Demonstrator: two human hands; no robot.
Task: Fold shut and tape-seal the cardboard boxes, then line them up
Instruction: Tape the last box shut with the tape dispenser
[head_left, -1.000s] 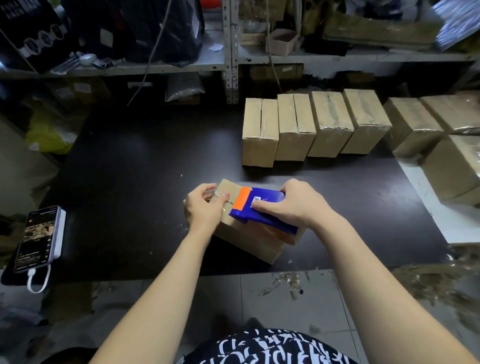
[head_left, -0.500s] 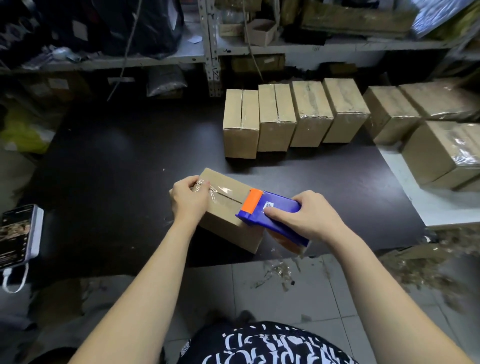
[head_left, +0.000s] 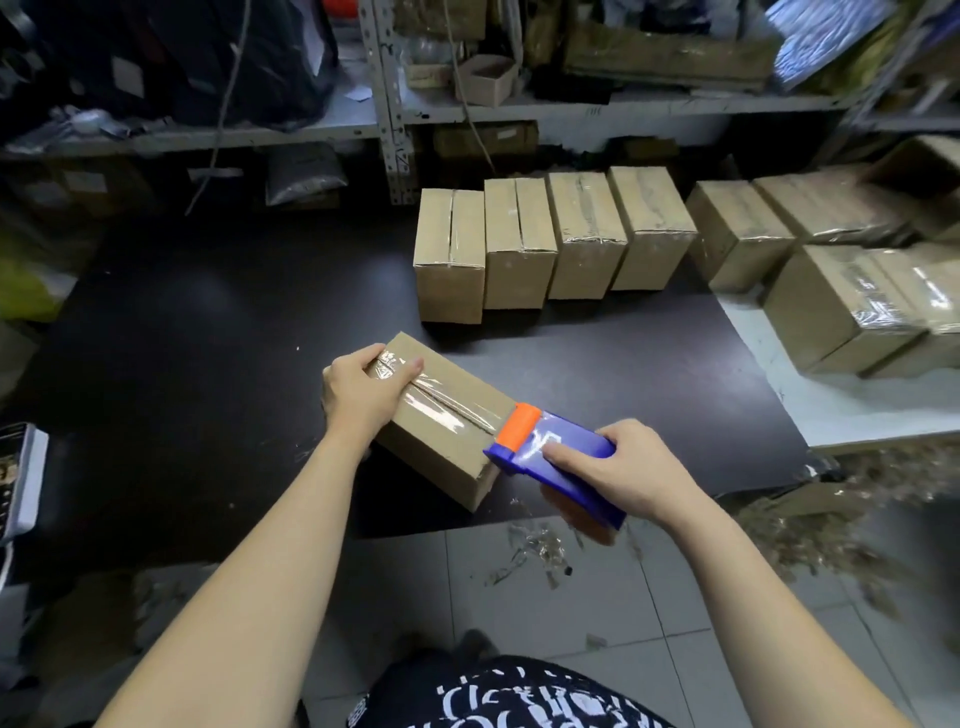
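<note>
A closed cardboard box (head_left: 441, 441) lies at an angle near the front edge of the black table (head_left: 208, 364). Clear tape runs along its top seam. My left hand (head_left: 363, 395) presses down on the box's far left end, over the tape's start. My right hand (head_left: 623, 467) grips a blue tape dispenser (head_left: 561, 457) with an orange roller, which sits at the box's near right end, partly past the table's edge. Several sealed boxes stand in a row (head_left: 550, 239) at the back of the table.
More taped boxes (head_left: 841, 306) sit on a white surface at the right. A phone (head_left: 15, 478) lies at the table's left edge. Metal shelving (head_left: 389, 104) with clutter rises behind the table. Tape scraps litter the tiled floor (head_left: 535, 545).
My right hand has drawn the dispenser along the box's top from the far left end to the near right end, laying tape over the seam. My left hand stays on the far end.
</note>
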